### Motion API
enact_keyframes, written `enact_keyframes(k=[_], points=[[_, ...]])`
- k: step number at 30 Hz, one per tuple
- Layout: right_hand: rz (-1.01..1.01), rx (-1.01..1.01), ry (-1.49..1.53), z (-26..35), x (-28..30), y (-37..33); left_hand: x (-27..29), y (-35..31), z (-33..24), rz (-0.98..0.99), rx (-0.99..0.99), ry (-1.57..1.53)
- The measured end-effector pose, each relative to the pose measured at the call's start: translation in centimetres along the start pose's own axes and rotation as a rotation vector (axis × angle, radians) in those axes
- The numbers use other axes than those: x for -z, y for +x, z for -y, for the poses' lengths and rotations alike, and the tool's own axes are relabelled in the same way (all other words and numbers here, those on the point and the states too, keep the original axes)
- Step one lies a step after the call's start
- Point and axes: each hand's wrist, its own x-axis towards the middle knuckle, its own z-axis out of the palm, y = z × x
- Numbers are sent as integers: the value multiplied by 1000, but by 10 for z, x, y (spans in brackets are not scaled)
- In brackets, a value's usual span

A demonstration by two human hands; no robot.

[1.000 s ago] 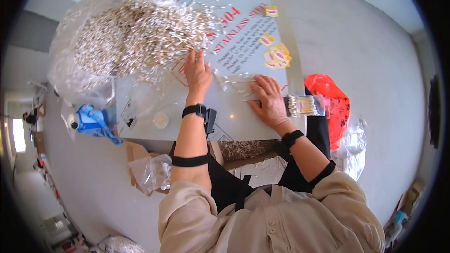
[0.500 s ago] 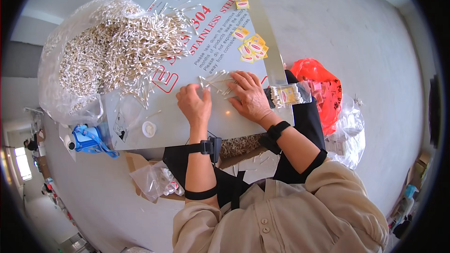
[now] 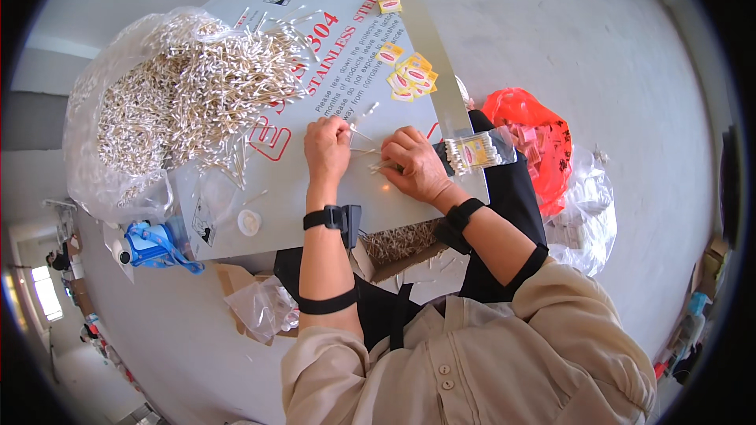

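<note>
My left hand (image 3: 327, 149) rests low over the table with thumb and fingers pinched together on cotton swabs (image 3: 361, 134). One swab slants from these fingertips toward the other hand. My right hand (image 3: 415, 165) is curled around several swabs, whose white tips poke out beside the thumb; the rest are hidden under the fingers. Just beyond the hands lie a few loose swabs (image 3: 368, 110). Right of my right wrist, a clear packet of swabs (image 3: 477, 153) with a yellow card lies at the table edge.
A big clear bag (image 3: 87, 142) spills a heap of cotton swabs (image 3: 197, 86) at the left. Yellow cards (image 3: 413, 77) lie farther back on the table (image 3: 299, 197). Near the left edge sit a small white lid (image 3: 250, 219) and a blue container (image 3: 147, 244). A red bag (image 3: 516, 110) stands at the right.
My left fingers have closed into a pinch on swabs. My right fingers, stretched over the swabs before, have curled in around them. The view has shifted slightly.
</note>
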Motion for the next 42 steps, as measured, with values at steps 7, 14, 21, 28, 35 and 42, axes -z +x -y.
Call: enact_keyframes(k=[7,14,21,28,35,42], points=[[-261,-293,312,5,1,7,11,-34,-10,41,23,-169],[-19,-86,-122,-15,1,32,0,-75,-15,-139,10,-114],[40,-74,-247,-20,9,32,-3,-84,-12,-54,-69,86],[63,-6,-394,-20,12,26,-9,-77,-24,-204,-1,14],[110,-127,-121,-13,29,14,10,-74,-8,-132,15,-74],[8,54,-251,-7,4,12,3,-70,-13,-170,-31,-6]])
